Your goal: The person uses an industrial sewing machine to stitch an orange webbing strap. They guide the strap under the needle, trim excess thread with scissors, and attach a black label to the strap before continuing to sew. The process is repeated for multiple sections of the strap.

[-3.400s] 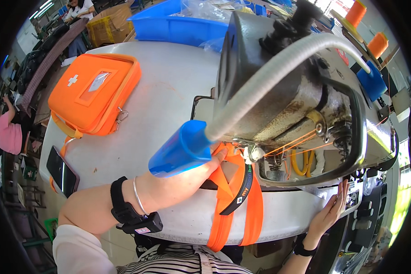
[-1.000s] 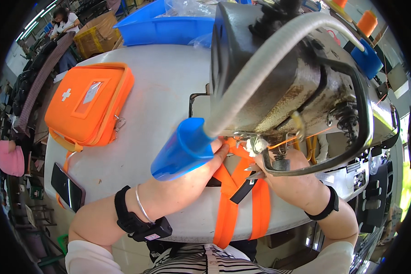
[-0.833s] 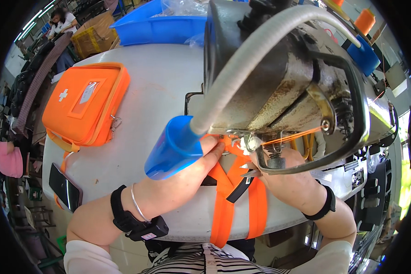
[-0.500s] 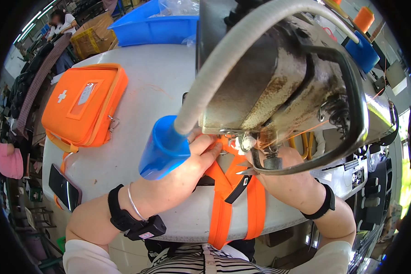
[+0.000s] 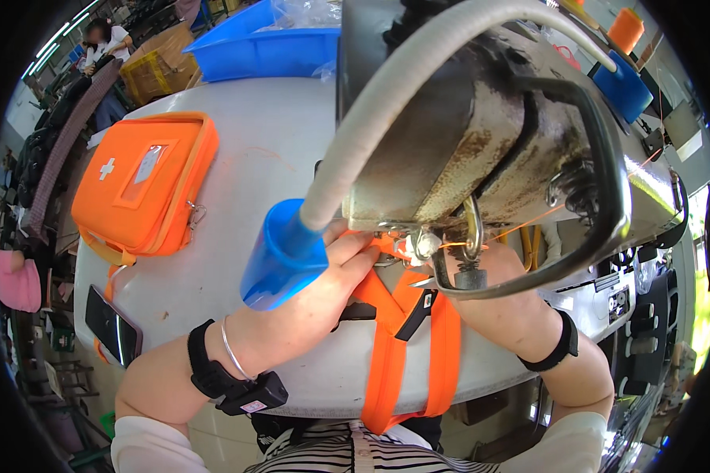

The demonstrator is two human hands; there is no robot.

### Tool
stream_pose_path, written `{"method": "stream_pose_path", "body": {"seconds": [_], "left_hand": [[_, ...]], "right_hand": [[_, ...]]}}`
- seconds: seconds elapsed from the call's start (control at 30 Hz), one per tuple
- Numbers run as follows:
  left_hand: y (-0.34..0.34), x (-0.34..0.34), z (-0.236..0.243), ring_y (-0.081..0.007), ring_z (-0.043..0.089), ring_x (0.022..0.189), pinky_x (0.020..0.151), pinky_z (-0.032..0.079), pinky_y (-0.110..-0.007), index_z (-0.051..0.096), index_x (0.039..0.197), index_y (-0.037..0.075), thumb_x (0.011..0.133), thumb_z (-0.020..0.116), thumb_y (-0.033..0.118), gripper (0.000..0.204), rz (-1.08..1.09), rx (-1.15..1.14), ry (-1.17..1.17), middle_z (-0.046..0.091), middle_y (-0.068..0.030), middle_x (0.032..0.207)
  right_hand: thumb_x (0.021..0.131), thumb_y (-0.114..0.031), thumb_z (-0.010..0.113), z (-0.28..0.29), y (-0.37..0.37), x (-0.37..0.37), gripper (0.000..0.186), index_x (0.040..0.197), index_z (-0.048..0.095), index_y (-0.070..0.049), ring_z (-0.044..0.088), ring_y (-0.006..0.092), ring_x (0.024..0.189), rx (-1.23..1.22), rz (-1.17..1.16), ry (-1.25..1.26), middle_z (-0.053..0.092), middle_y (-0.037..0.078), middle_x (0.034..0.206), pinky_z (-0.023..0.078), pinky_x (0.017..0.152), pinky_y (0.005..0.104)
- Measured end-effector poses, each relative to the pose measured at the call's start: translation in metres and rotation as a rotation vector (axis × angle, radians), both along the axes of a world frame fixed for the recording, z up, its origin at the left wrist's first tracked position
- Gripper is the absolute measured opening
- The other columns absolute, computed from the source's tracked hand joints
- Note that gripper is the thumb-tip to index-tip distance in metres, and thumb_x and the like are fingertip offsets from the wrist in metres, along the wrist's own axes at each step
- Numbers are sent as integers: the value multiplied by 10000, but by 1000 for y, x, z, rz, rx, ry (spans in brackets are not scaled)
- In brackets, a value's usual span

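An orange webbing strap (image 5: 384, 370) with a black tab (image 5: 414, 317) runs from under the sewing machine head (image 5: 450, 158) down over the table's near edge. My left hand (image 5: 345, 264) holds the strap by the needle area, fingers pressed together on it; a blue funnel-shaped nozzle (image 5: 280, 260) on a grey flexible tube hides part of that hand. Right of the strap, my right hand (image 5: 489, 276) is partly covered by the machine's head and bent metal bar. Pointed metal blades (image 5: 424, 282), which look like thread snips, stick out from it. Its fingers are mostly hidden.
An orange first-aid bag (image 5: 146, 185) lies on the white table (image 5: 252, 181) at left, with a phone (image 5: 113, 323) near the edge. A blue bin (image 5: 264, 55) and a cardboard box (image 5: 159, 63) stand behind. Orange thread (image 5: 628, 31) is at far right. Another person sits far left.
The strap's crossing and black tab have shifted slightly right and up. A metal lever on the machine head shows lower down. The blade tips have moved up a little; both hands stay nearly in place.
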State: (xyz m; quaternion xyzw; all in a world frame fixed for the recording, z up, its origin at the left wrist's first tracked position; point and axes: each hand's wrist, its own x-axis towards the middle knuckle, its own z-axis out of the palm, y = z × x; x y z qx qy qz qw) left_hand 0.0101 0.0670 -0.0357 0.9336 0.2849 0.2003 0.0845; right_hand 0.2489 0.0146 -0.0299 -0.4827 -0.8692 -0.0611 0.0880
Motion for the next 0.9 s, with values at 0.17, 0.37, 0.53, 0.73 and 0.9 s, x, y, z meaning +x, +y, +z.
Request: {"method": "stream_pose_path", "body": {"seconds": [0.17, 0.37, 0.53, 0.73, 0.9], "left_hand": [[0, -1, 1, -250, 603, 1003, 841, 495, -354, 690, 1000, 10, 737, 631, 50, 272, 6, -12, -10, 643, -77, 1028], [0, -1, 3, -249, 602, 979, 828, 496, -353, 693, 997, 12, 736, 633, 44, 270, 2, 44, -2, 643, -78, 989], [1, -1, 4, -248, 603, 973, 823, 496, -347, 683, 1038, 7, 725, 637, 40, 318, 7, 63, 22, 646, -81, 1001], [0, -7, -2, -302, 596, 983, 862, 484, -387, 665, 1066, -8, 751, 604, 26, 322, 0, -51, 10, 646, -110, 1021], [2, -3, 1, -332, 595, 980, 867, 478, -408, 649, 1088, -23, 812, 592, 25, 287, -4, 85, 4, 641, -144, 1061]], "right_hand": [[825, -68, 622, -1, 1, 0, 132, 952, 636, -39, 627, 320, 686, 22, -24, 27, 626, 120, 785, 500, 570, 417], [738, -56, 575, -2, 0, -1, 56, 764, 617, -29, 596, 312, 794, -79, -82, 33, 592, 142, 798, 476, 703, 397], [775, -74, 587, -2, 2, 2, 59, 805, 623, -39, 612, 322, 752, -95, -105, 90, 597, 129, 792, 486, 652, 422], [838, -51, 563, 33, -38, 0, 207, 1021, 656, -27, 643, 345, 763, -93, -315, 302, 643, 175, 932, 515, 632, 409], [951, -36, 451, 13, -106, 56, 299, 1201, 609, 13, 608, 290, 1079, 333, -795, 545, 608, 178, 1211, 502, 871, 373]]}}
